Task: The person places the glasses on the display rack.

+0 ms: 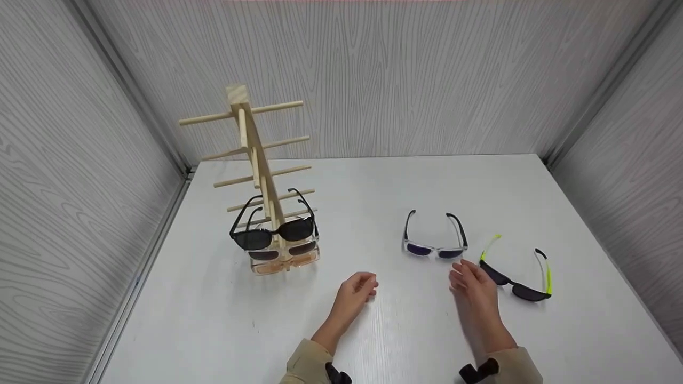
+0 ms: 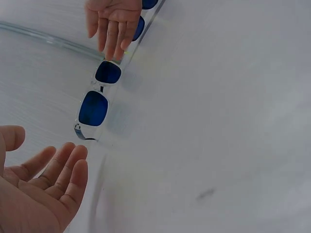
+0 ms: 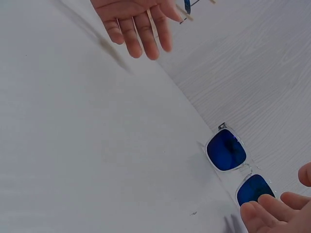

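My right hand [image 1: 477, 293] hovers just in front of the clear-framed sunglasses [image 1: 435, 250], which stand on the table with their dark temples raised toward the back. Its fingers are loosely bent and hold nothing. In the right wrist view the fingertips overlap one blue lens [image 3: 255, 188], though contact cannot be told. Further left, my left hand [image 1: 352, 296] is over the white table, relaxed, with nothing in it. To the right of my right hand lie black sunglasses with yellow-green temples [image 1: 515, 282].
A wooden display rack [image 1: 261, 160] with several side pegs stands at the left. Black sunglasses [image 1: 275, 234] hang low on it, above clear-framed ones [image 1: 265, 255] and orange-tinted ones [image 1: 285, 264]. Grey wood-grain panels [image 1: 373, 80] enclose the white table [image 1: 368, 202] at back and sides.
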`<action>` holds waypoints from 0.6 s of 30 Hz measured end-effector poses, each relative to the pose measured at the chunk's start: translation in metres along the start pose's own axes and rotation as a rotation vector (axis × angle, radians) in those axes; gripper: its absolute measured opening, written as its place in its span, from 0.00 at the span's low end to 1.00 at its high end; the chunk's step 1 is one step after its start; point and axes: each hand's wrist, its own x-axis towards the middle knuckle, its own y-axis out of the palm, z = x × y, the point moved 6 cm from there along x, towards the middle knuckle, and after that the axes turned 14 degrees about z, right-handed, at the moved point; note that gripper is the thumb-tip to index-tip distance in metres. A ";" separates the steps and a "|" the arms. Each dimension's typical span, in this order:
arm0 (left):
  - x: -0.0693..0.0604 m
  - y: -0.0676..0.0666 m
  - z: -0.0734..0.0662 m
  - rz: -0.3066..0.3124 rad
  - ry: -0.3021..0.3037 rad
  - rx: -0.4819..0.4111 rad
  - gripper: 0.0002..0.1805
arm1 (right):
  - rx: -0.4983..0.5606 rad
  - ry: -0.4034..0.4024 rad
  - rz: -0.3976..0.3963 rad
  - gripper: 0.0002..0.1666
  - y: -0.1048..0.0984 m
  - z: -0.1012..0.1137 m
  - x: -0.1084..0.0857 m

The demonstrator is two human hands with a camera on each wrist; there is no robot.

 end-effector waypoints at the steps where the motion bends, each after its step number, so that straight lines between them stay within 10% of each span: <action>1: 0.001 0.000 0.000 0.001 0.000 0.003 0.15 | 0.005 0.003 0.002 0.29 0.000 0.000 0.000; 9: 0.029 0.002 0.034 0.002 0.007 0.015 0.20 | 0.019 0.027 0.018 0.33 0.000 -0.004 0.002; 18: 0.050 0.011 0.028 0.008 0.006 0.032 0.21 | -0.008 0.049 0.017 0.36 0.000 -0.002 0.006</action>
